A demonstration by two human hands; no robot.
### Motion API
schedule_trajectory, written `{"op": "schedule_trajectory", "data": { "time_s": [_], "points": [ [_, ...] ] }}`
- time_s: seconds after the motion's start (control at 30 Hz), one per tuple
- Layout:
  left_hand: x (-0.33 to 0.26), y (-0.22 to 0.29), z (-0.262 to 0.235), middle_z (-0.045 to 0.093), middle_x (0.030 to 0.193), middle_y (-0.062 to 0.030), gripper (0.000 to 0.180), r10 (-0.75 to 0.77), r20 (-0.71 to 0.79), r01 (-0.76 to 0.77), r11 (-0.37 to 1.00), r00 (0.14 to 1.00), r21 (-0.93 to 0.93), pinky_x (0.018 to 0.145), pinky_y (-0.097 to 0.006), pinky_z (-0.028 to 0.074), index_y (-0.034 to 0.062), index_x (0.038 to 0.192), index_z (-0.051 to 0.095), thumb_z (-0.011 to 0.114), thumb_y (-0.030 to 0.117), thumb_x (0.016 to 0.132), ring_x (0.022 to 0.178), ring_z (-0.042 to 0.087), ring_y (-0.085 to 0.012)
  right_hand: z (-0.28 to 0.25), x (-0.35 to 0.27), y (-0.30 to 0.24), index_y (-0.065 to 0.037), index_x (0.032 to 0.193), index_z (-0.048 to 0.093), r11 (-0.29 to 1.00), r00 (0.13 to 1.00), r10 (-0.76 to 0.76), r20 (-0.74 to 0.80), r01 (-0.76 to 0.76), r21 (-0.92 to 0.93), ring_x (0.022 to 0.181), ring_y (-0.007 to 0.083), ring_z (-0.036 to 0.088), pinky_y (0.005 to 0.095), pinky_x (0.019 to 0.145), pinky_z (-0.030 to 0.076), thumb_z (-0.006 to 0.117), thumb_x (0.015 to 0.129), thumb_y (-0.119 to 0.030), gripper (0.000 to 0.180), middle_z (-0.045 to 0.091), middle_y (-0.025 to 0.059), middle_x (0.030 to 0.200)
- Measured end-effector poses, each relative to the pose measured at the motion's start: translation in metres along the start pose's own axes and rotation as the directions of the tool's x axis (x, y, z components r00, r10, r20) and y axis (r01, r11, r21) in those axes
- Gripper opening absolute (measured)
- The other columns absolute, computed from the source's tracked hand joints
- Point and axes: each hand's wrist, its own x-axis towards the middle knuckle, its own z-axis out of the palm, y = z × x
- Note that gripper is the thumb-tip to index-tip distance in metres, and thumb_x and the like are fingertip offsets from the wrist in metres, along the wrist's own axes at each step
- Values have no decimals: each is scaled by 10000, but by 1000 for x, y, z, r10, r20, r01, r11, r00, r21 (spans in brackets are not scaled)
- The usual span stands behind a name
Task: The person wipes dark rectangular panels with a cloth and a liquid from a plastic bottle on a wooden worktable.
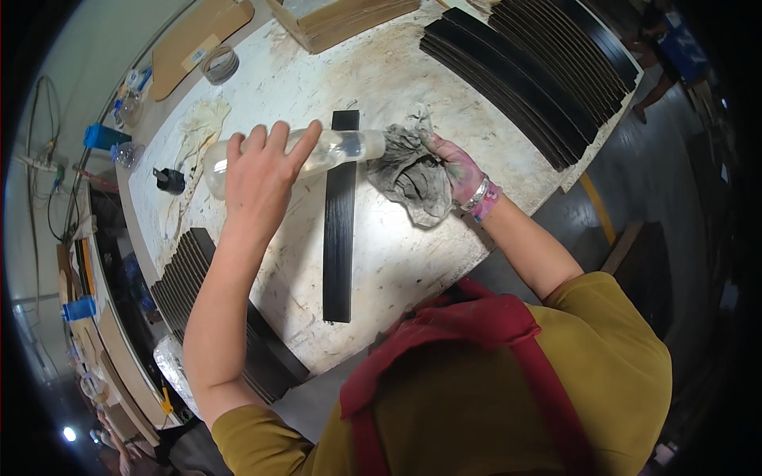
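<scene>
The grip of the left hand (258,170) is closed around a clear plastic bottle (317,152), tipped sideways over the black strip (340,222) in the desk (413,262) middle. It looks light and slippery. The right hand (456,170) clutches a soft grey rag (409,170) at its mouth.

Clear plastic bottle (317,152) held sideways over the bench.

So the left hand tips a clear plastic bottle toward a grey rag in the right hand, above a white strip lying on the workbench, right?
Not quite: the strip is black, not white, as the head view shows. The left hand does hold the clear plastic bottle toward the grey rag in the right hand, above the workbench.
</scene>
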Motion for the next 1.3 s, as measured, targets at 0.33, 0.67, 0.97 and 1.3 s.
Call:
{"op": "schedule_trajectory", "data": {
  "time_s": [0.33, 0.67, 0.97, 1.3],
  "points": [
    [12, 0, 84, 581, 1076, -136, 666, -270, -5, 207, 749, 963, -630, 836, -384, 469, 166, 1241, 530, 753, 122, 614, 963, 576, -329, 16, 26, -32, -33, 1298, 449, 991, 997, -70, 36, 74, -112, 1105, 324, 556, 454, 939, 479, 457, 912, -234, 435, 533, 231, 1227],
    [-11, -55, 153, 505, 1271, -188, 843, -716, 236, 494, 172, 656, -852, 950, -369, 431, -4, 1341, 319, 771, 287, 691, 1134, 531, -317, -2, -6, -63, 40, 1179, 521, 870, 939, -339, -54, 291, -399, 1092, 293, 568, 419, 954, 467, 473, 923, -144, 319, 575, 183, 1189],
    [-93, 60, 112, 384, 1387, -183, 541, -573, 137, 500, 543, 808, -675, 1051, -455, 290, -6, 1325, 399, 561, 251, 878, 1279, 348, -357, 47, 42, 52, -90, 1070, 568, -631, 900, -334, 281, 8, -776, 873, 180, 627, 297, 657, 547, 561, 865, -140, 211, 627, 86, 1021],
    [-114, 116, 92, 513, 1302, -43, 375, -547, 347, 643, 572, 762, -510, 1027, -565, 214, 112, 1247, 525, 479, 111, 875, 1300, 347, -347, -33, 100, 46, -35, 1087, 551, -960, 968, -100, 231, -33, -278, 921, 276, 613, 402, 721, 520, 496, 880, -150, 243, 597, 170, 1020]
  ]
}}
